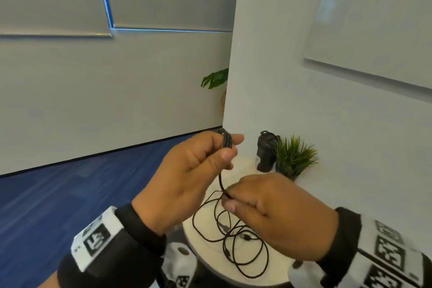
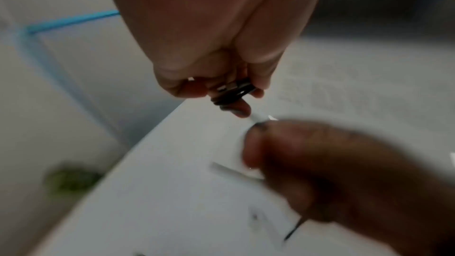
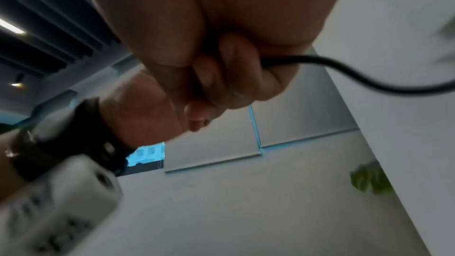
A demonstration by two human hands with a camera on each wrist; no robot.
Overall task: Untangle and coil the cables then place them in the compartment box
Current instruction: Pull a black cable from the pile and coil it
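My left hand (image 1: pixel 205 156) is raised above the round white table (image 1: pixel 205 224) and pinches a small bundle of black cable coils (image 1: pixel 226 140) between thumb and fingers; the same coils (image 2: pixel 232 92) show at its fingertips in the left wrist view. One strand of this black cable (image 1: pixel 221 182) runs down to my right hand (image 1: pixel 268 208), which pinches it just below and to the right. In the right wrist view the cable (image 3: pixel 344 69) leaves my curled right fingers (image 3: pixel 234 77) and sweeps off to the right. Loose black cable loops (image 1: pixel 238 238) lie tangled on the table beneath both hands. No compartment box is in view.
A black bottle (image 1: pixel 266 151) and a small potted grass plant (image 1: pixel 293 155) stand at the table's far edge against the white wall. Blue carpet (image 1: pixel 70 194) lies to the left. A leafy plant (image 1: pixel 216 78) peeks from behind the wall corner.
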